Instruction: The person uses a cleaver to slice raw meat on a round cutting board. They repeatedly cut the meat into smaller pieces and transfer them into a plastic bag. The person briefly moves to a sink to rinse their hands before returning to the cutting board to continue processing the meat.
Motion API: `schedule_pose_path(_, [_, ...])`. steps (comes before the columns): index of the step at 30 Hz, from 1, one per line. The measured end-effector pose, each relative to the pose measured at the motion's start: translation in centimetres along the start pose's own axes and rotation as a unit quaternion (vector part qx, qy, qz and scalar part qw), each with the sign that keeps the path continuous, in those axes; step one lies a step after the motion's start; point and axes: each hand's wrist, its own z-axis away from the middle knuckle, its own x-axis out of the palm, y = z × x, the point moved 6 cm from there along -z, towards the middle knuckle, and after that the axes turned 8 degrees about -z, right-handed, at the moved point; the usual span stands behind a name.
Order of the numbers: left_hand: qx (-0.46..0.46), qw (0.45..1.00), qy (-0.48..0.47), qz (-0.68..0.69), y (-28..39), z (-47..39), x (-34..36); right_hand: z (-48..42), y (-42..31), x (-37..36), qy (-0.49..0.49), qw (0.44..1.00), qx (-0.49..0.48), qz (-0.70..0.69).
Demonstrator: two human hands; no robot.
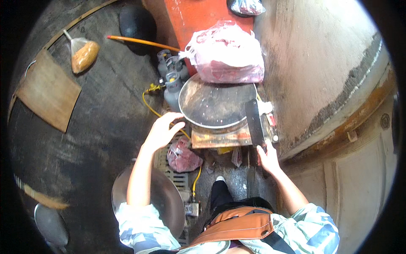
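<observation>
My right hand [269,156] grips the handle end of a wide dark-bladed cleaver [254,122], its blade lying across the right rim of a round metal pan [219,106]. Small bits are scattered on the pan's dark surface. My left hand [165,130] is at the pan's lower left rim, fingers apart, holding nothing; whether it touches the rim I cannot tell. Beyond the pan, partly over its far edge, sits a large tied plastic bag of raw meat [228,57]. A smaller plastic bag of reddish meat [184,156] lies below my left hand.
Grey gas canisters [173,87] with a yellow hose stand left of the pan. A large metal wok [152,197] is under my left forearm. A red table [203,12] extends beyond, and a wall [301,70] rises at right. A bag of orange-yellow food [85,56] lies at far left.
</observation>
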Motion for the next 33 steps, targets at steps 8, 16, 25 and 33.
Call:
schedule_pose_path(8, [0.121,0.979,0.164,-0.019,-3.4,-28.0,-2.5,-10.2,-0.2,2.5,0.005,0.969,-0.012,0.249])
schedule_pose_path(16, [-0.006,0.939,0.091,-0.332,-10.0,-46.9,4.2,-11.9,-1.7,1.5,-0.008,0.958,0.09,0.273])
schedule_pose_path(25, [-0.062,0.914,0.072,-0.394,-8.5,-47.4,0.4,-13.7,-1.0,1.0,-0.026,0.97,0.093,0.221])
schedule_pose_path(33, [-0.021,0.984,-0.017,0.178,-2.2,-32.2,-8.2,-14.2,2.6,-0.9,-0.018,0.982,0.073,0.171])
